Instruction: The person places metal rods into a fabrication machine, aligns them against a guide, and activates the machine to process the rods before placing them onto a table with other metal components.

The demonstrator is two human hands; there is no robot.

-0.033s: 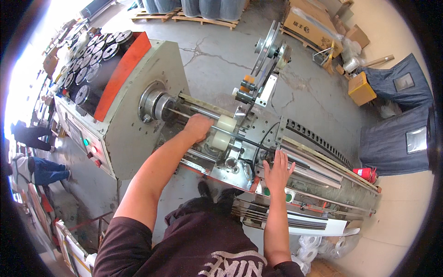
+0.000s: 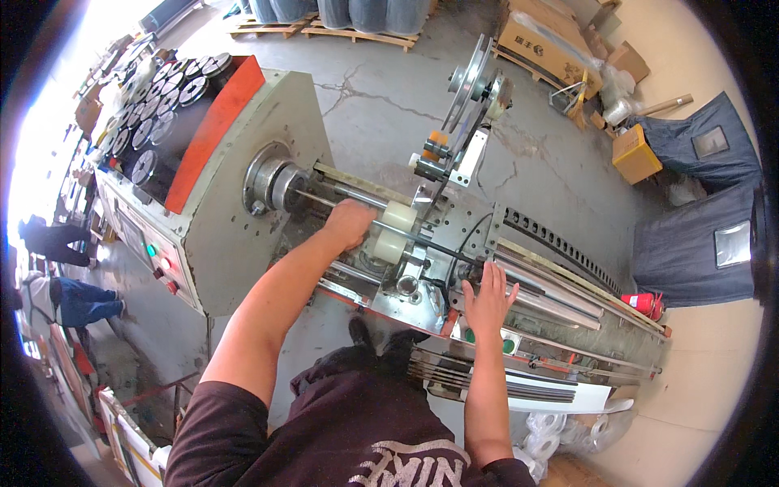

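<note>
White rollers [image 2: 395, 230] on the winding machine's shaft [image 2: 324, 197], just right of your closed left hand [image 2: 350, 223] gripping it; your right hand [image 2: 489, 299], fingers spread, rests flat on the carriage [image 2: 422, 284], likely bracing.

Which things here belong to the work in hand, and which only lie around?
In use: left hand at the white rollers by the steel spindle; right hand flat on the machine bed.

Lying about: cardboard boxes, wooden pallets, red extinguisher.
</note>
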